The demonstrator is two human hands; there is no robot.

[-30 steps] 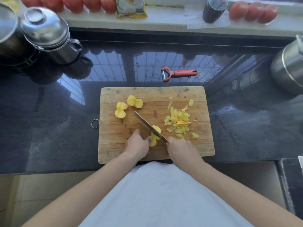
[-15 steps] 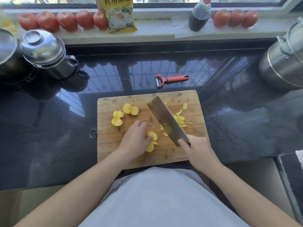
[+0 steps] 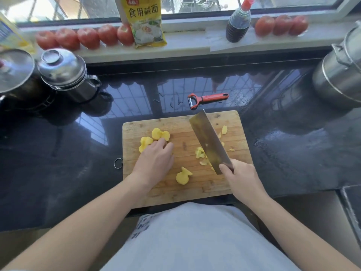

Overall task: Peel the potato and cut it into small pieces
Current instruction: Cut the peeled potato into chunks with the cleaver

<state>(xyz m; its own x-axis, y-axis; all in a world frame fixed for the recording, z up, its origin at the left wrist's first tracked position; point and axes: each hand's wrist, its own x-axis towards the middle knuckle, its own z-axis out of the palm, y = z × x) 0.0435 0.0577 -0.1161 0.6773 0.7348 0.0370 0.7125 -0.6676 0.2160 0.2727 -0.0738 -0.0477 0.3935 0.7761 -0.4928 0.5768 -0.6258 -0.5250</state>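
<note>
Since half a second ago, my left hand (image 3: 154, 159) has left the cut slices at the near middle of the cutting board (image 3: 230, 188) and travelled to the far-left potato pieces (image 3: 145, 142). The cleaver (image 3: 210, 142) has swung further from the board's centre.

My left fingers are extending forward, loosely curved, with the tips lying on the far-left pieces; I cannot tell whether they are pinching one. A second pair of pieces (image 3: 160, 133) is lying just beyond those fingertips.

My right hand (image 3: 241, 178) is gripping the cleaver handle, fingers wrapped round it. The blade is pointing toward the board's far edge, tilted, with its flat side showing.

The last-cut potato slices (image 3: 183, 176) are lying between my two hands, touching neither. Peelings (image 3: 200, 153) are lying partly beneath the blade, on the board's right half.

A red peeler (image 3: 208, 99) is lying on the black countertop (image 3: 58, 173), just beyond the board.
</note>
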